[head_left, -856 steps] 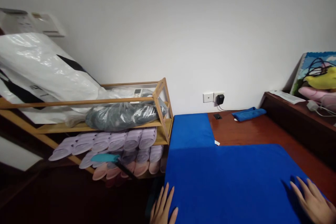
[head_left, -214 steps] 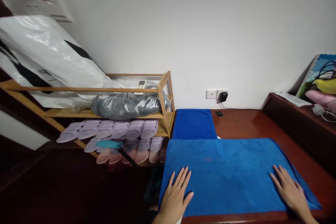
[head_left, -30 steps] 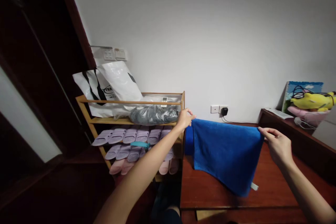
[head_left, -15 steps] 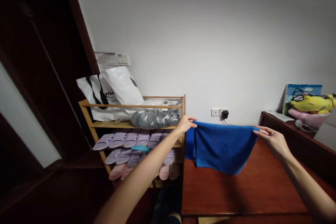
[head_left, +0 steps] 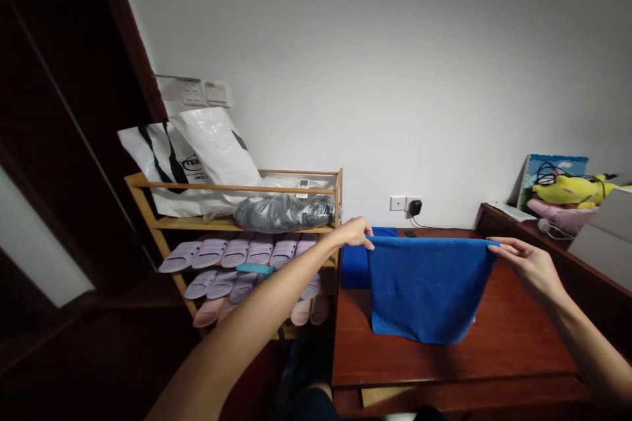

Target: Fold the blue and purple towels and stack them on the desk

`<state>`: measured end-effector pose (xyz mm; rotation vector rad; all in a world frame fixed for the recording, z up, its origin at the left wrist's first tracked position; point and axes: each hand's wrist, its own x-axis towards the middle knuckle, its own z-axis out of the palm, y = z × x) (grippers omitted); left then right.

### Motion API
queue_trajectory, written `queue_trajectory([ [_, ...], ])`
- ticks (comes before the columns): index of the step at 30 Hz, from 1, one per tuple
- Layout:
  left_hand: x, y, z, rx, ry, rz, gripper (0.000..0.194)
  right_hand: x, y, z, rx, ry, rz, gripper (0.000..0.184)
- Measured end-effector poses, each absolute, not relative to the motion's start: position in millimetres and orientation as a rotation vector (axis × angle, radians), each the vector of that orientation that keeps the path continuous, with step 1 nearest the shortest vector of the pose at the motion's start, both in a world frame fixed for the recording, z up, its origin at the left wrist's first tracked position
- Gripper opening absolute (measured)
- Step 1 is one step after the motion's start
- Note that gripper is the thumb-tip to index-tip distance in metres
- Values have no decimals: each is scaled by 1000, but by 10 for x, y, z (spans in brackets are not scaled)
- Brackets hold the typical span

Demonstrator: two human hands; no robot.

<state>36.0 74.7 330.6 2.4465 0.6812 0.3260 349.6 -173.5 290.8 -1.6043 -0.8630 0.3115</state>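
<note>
A blue cloth (head_left: 429, 293) hangs stretched between my two hands above the wooden table (head_left: 518, 335). My left hand (head_left: 356, 233) pinches its upper left corner. At the upper right corner, my right hand (head_left: 526, 263) grips the cloth between thumb and fingers. The top edge is pulled nearly straight, and the lower edge droops close to the tabletop; I cannot tell whether it touches. Behind the cloth's left side, a second blue item (head_left: 354, 268) rests on the table, partly hidden.
Left of the table stands a wooden shoe rack (head_left: 162, 223) with several slippers (head_left: 210, 253), a white bag (head_left: 207, 145) and a plastic-wrapped dark bundle (head_left: 284, 212). A black plug (head_left: 415, 208) sits in the wall socket. At right, a yellow plush toy (head_left: 573, 191) lies on a raised ledge.
The view has shifted slightly, so the rack and table appear further left. The cloth hangs a little lower and flatter, and more of the blue item behind it shows. Both hands keep their hold.
</note>
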Motion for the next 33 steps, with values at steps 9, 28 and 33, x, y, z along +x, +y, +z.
queue_trajectory([
  [9,150,655,3483,2593,467,212,45,3519,-1839,2893,-1673,-993,211,44],
  [28,-599,66,3632,2684,254,420,35,3225,-2249,2866,-1833,-1288,-334,36],
  [33,-810,-167,3707,2562,314,336,37,3050,-2401,2824,-1797,-1195,-476,35],
])
